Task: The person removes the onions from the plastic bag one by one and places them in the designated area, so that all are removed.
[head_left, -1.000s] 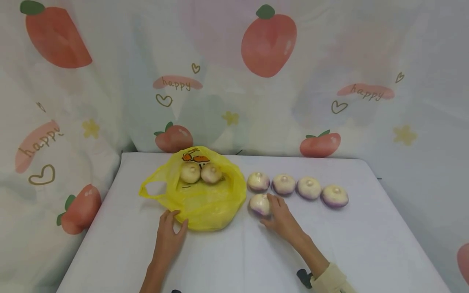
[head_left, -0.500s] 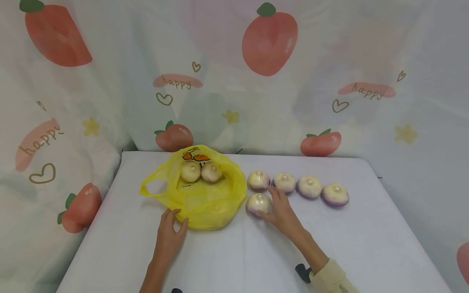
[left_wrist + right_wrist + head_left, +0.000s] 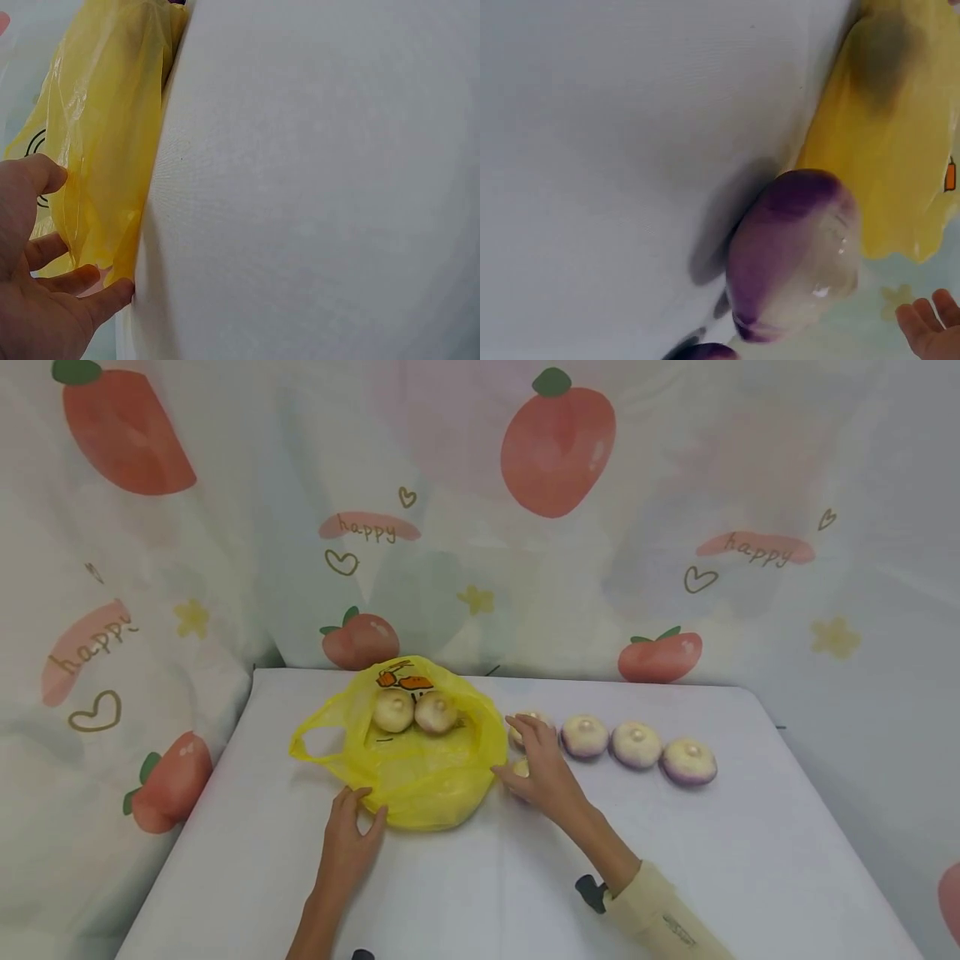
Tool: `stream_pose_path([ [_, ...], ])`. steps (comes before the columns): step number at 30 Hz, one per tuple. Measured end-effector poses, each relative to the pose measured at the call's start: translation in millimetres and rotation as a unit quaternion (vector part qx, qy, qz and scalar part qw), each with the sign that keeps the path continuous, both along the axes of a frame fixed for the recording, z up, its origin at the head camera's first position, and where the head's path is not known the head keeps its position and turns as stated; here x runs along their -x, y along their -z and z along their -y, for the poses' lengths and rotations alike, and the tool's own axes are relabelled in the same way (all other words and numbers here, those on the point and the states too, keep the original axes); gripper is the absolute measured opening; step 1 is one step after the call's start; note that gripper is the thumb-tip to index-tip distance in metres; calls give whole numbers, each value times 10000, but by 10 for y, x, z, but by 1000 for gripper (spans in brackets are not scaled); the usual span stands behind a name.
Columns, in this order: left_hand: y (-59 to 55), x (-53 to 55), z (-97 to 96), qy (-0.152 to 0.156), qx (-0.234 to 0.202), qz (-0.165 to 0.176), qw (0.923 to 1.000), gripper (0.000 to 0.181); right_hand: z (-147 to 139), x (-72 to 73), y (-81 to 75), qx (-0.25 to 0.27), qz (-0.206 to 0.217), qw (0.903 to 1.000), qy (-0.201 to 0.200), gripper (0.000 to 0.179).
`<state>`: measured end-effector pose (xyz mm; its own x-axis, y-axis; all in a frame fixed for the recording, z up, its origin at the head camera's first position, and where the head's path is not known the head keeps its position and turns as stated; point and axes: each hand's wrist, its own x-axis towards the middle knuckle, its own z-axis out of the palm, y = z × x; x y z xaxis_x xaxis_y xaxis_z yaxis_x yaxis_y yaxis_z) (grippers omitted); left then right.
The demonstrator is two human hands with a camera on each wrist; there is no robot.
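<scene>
A yellow plastic bag [image 3: 420, 793] lies with its mouth spread, and two turnips, one pale [image 3: 393, 711] and one browner [image 3: 436, 713], show inside. My left hand [image 3: 349, 843] touches the bag's front left corner, thumb and fingers apart; the left wrist view shows these fingers [image 3: 112, 294] against the plastic. At the bag's right rim, my right hand [image 3: 546, 781] reaches over a purple-and-white turnip [image 3: 521, 767] and partly covers another turnip [image 3: 517, 739] behind. In the right wrist view a turnip [image 3: 795, 255] sits beside the bag, apart from the right hand [image 3: 934, 330].
Three more turnips stand in a row to the right, from the nearest [image 3: 585, 737] through the middle one [image 3: 636, 745] to the outermost [image 3: 688, 762]. A white cloth covers the table [image 3: 675, 852]. Behind it hangs a fruit-patterned curtain [image 3: 465, 552].
The front turnip shifted slightly left toward the bag. My right hand then moved left over it, its fingertips coming to the bag's rim. My left hand stays on the bag's corner.
</scene>
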<state>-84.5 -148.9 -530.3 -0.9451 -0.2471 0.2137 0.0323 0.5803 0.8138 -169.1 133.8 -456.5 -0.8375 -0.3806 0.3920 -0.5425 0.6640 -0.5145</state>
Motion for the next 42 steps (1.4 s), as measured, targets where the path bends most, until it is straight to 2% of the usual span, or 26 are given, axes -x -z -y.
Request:
stream_pose_path([
  [8,10,8,5,-13,-45,39,10000,35,317,25,-91,-149,-10,9995,-281,70],
  [15,20,22,0,-66,-153,159,9997,36,536,105,-81,-201,-44,9991,-376,65],
  [21,15,28,-3,-92,-208,293,9993,36,697,102,-106,-120,509,9978,-407,67],
  [25,5,28,6,-84,-234,343,9991,36,806,129,-131,-224,722,9966,-314,67],
  [32,-14,27,11,-44,-312,388,9988,36,954,204,-155,-126,638,9978,-115,62],
  [37,-14,24,12,-56,-330,439,9985,36,1022,255,-134,-121,751,9971,-10,61],
  [42,4,21,17,-41,-338,351,9988,35,1072,304,-99,-135,840,9963,94,61],
])
